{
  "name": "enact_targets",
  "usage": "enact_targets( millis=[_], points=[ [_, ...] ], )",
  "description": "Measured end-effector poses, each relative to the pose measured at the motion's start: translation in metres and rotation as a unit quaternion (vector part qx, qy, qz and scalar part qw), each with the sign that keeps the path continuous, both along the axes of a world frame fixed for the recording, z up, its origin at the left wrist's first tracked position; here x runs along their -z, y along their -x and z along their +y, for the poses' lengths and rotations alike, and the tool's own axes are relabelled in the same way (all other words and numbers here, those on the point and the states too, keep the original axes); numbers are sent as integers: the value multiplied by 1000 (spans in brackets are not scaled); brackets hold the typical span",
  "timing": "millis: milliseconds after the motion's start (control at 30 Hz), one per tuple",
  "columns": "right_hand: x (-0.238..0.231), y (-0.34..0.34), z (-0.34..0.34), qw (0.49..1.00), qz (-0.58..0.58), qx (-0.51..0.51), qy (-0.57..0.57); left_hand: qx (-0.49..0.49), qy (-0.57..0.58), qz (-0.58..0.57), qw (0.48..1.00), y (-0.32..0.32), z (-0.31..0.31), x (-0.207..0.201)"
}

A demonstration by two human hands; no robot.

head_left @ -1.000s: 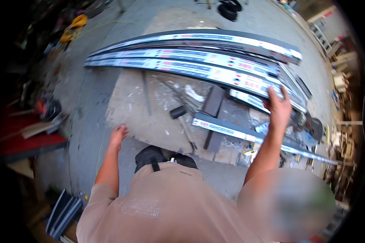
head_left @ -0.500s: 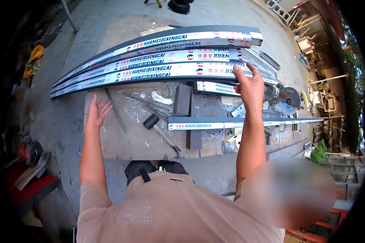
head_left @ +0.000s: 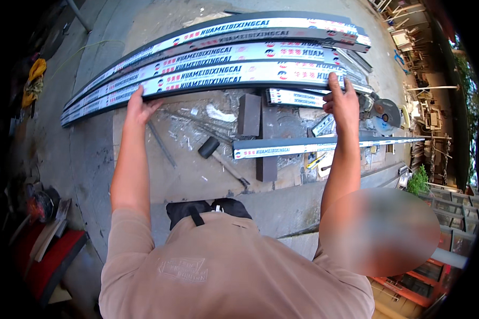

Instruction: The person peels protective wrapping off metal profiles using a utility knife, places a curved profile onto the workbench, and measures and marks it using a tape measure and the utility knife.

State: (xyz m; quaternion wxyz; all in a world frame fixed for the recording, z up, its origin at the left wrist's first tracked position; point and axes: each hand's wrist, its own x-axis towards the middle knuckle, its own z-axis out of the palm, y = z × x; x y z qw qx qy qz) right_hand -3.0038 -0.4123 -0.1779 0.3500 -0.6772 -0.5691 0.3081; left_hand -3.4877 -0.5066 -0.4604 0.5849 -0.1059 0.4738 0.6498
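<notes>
Several long dark-grey profiles with white printed film lie side by side across the far part of the work surface. On the nearest profile [head_left: 207, 79], my left hand [head_left: 140, 110] grips the near edge, its thumb on the film and its fingers underneath. Toward the right end of that profile, my right hand [head_left: 342, 102] has its thumb against the face, with the other fingers bent below. Another long profile [head_left: 282, 149] crosses closer to me, over a dark block. Short wrapped pieces [head_left: 295, 97] sit under the near edge of the group.
A black-headed mallet [head_left: 209, 148] rests on the worn board [head_left: 143, 175] among offcuts and scraps. Right of my right hand stands a cutting saw with a round blade [head_left: 387, 113]. A yellow utility knife [head_left: 315, 161] lies near my right forearm. Dark blocks [head_left: 248, 115] support the middle.
My left hand has moved up from open air and taken hold of the nearest profile's edge. My right hand stays at the right end. The view has shifted slightly.
</notes>
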Motion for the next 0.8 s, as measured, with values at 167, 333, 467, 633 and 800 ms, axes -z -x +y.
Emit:
enact_targets(
  millis=[167,333,467,633,800],
  points=[
    [10,-4,12,999,41,16,13,2,-23,5,1000,2,7,-6],
    [15,1,-9,999,48,20,4,77,19,81,994,0,-9,-28],
    [55,-27,-61,998,36,39,34,81,-36,57,994,4,-41,16],
    [125,-82,-173,978,-118,-33,171,90,66,160,981,-41,-126,81],
    [201,-159,-301,922,-264,-93,269,354,93,358,859,-149,-156,71]
  ],
)
